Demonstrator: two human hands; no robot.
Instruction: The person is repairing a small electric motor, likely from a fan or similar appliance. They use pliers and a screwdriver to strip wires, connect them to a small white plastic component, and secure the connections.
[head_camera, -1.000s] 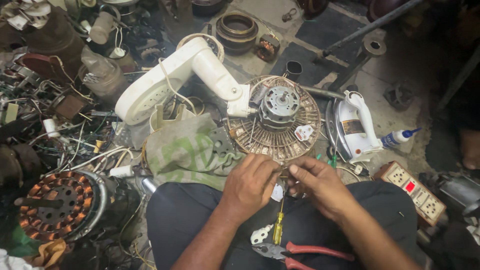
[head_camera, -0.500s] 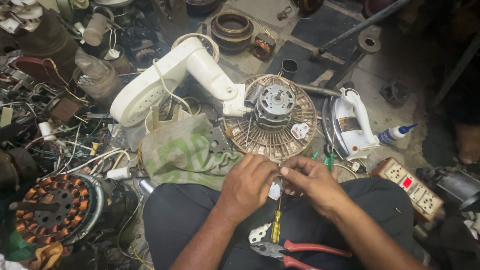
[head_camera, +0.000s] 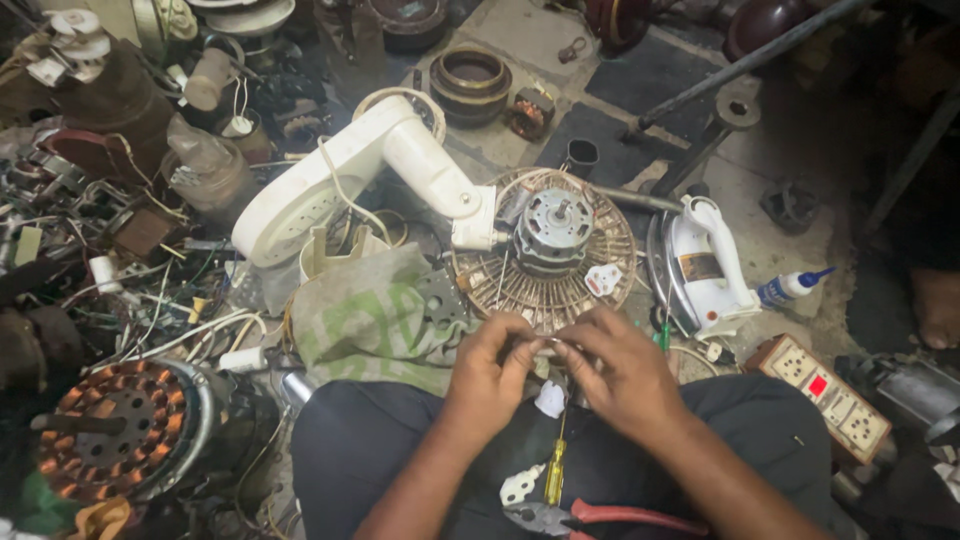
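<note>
Both hands meet just near of the opened fan motor: the left hand and right hand pinch thin wires between their fingertips. The motor's casing is already off; the wire joining looks unfinished. A yellow screwdriver and red pliers lie on the lap.

This is a cramped repair workshop for electrical appliances, worked on the floor. A dismantled white plastic table fan with its bare grey metal motor lies at centre, a copper-wound stator at lower left, tangled wires at left, and red-handled pliers at the bottom edge.
</note>
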